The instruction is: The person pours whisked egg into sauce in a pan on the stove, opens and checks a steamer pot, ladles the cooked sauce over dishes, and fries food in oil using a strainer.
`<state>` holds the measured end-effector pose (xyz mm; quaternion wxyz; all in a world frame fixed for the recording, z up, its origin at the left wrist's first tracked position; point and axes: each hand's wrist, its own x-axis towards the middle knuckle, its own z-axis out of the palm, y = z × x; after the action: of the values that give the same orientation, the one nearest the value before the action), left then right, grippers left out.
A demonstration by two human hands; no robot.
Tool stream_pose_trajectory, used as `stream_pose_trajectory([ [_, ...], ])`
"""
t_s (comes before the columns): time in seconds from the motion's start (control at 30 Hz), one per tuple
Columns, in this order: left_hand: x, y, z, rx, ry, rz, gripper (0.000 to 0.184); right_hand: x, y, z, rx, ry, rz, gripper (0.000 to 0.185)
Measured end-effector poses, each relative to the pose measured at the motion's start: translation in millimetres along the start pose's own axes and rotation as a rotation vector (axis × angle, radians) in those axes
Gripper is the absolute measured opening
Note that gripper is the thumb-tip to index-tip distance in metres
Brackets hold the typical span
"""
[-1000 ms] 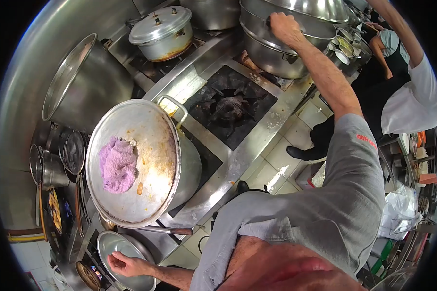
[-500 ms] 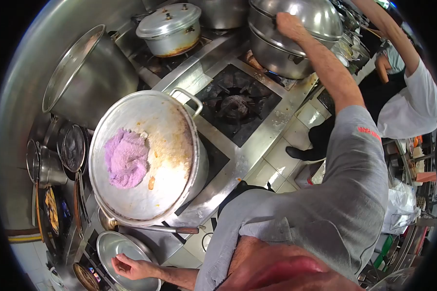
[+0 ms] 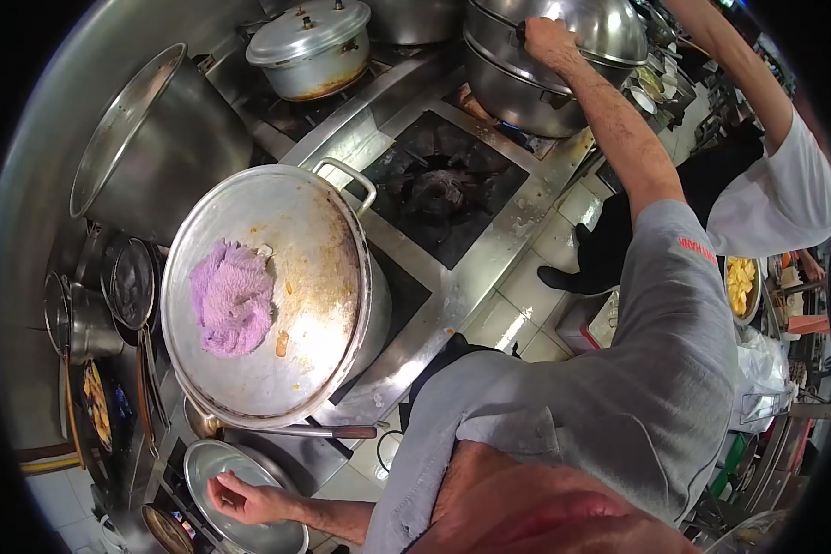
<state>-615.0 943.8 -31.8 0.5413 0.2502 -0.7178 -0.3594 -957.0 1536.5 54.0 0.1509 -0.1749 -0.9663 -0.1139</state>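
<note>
My right hand (image 3: 551, 42) reaches far up, its fingers wrapped round the dark handle (image 3: 522, 31) on the side of a large domed steel pot lid (image 3: 605, 26). The lid sits over a wide steel pot (image 3: 517, 88). My left hand (image 3: 235, 497) hovers above a shallow steel bowl (image 3: 203, 462), its fingers loosely curled with nothing visible in them. Between the hands stands a big aluminium pot with a flat lid (image 3: 314, 249). A crumpled purple cloth (image 3: 234, 298) lies on that lid.
A gas burner (image 3: 439, 185) lies beside the covered pot. A tall steel pot (image 3: 185, 148) and a lidded pressure cooker (image 3: 309, 55) stand behind. Strainers (image 3: 129, 286) hang at left. A wooden-handled utensil (image 3: 342, 431) juts out. A co-worker in a white sleeve (image 3: 771, 203) stands at right.
The view has shifted slightly, and a bowl of yellow food has come into sight at right. My right hand keeps its hold on the handle; my left hand stays above the bowl.
</note>
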Motion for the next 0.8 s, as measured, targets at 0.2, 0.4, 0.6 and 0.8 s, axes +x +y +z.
stream_pose_trajectory([
  [0.2,-6,3,-9,-0.034,0.028,-0.075,0.024,24,14,22,0.010,0.012,-0.085,0.025],
  [0.4,-6,13,2,-0.088,-0.011,-0.045,0.023,-3,-3,-11,-0.025,-0.079,0.038,0.029],
  [0.6,-45,64,35,-0.382,-0.112,0.294,0.017,6,13,28,0.041,0.351,-0.073,0.018],
  [0.8,-151,188,127,-0.769,-0.640,0.345,0.026,0,18,1,0.131,0.032,-0.080,0.030],
])
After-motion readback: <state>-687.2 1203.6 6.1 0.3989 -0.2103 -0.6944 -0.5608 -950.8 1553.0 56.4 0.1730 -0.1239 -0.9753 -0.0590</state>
